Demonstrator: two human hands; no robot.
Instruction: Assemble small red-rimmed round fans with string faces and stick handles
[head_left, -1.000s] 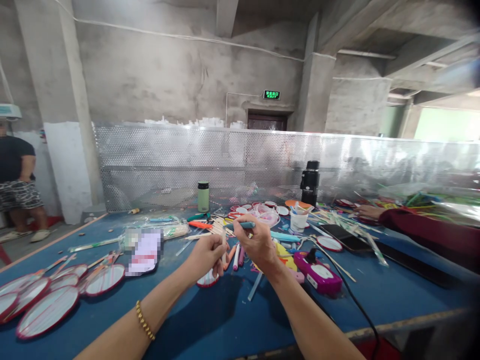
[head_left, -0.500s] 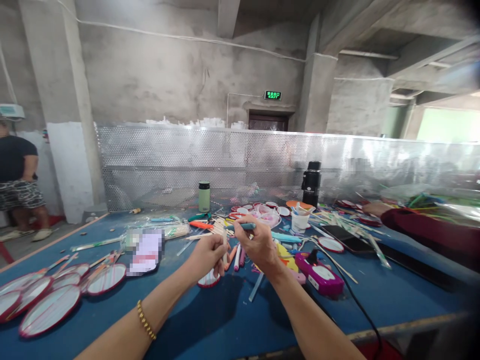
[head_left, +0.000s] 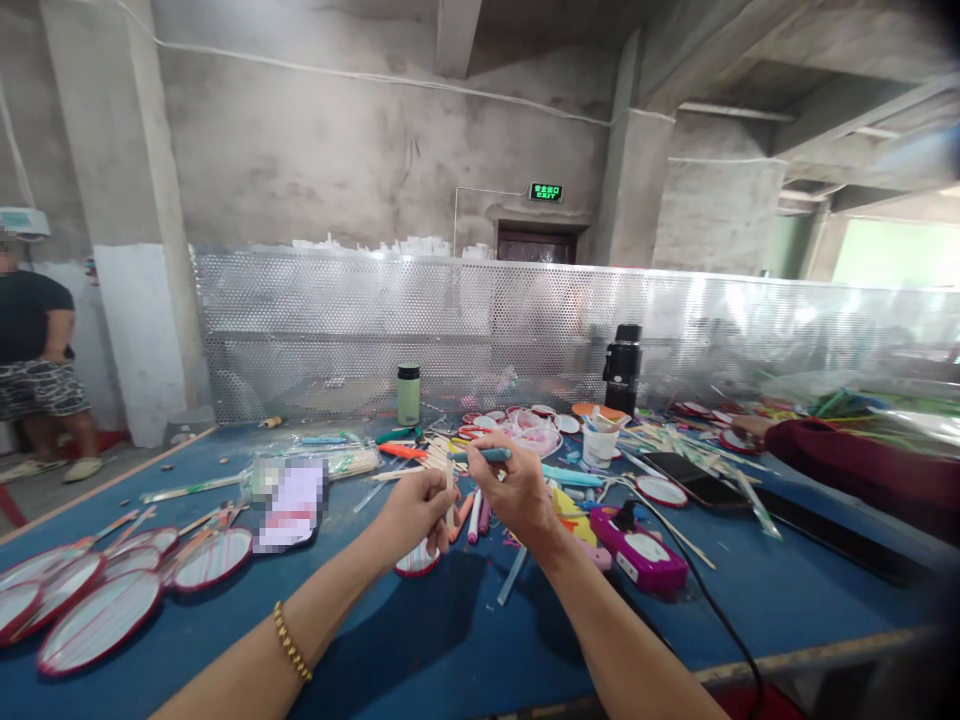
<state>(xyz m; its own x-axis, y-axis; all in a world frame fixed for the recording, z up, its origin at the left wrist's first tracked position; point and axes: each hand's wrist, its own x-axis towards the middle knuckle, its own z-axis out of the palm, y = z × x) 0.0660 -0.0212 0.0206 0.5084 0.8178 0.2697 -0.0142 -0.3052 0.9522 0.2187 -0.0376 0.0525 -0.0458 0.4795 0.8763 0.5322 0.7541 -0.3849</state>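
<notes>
Blue table [head_left: 420, 650], concrete wall [head_left: 322, 150] behind: left fingers [head_left: 430, 486] pinch a stick [head_left: 450, 514], right fingers [head_left: 480, 470] apparently a marker [head_left: 495, 454].

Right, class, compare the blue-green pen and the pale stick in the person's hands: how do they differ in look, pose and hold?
Colour: the blue-green pen is dark, while the pale stick is light.
Pose: the blue-green pen lies nearly level; the pale stick stands roughly upright.
Hold: the right hand has the blue-green pen, the left hand the pale stick.
Shared: both are slender and held in the fingers.
</notes>
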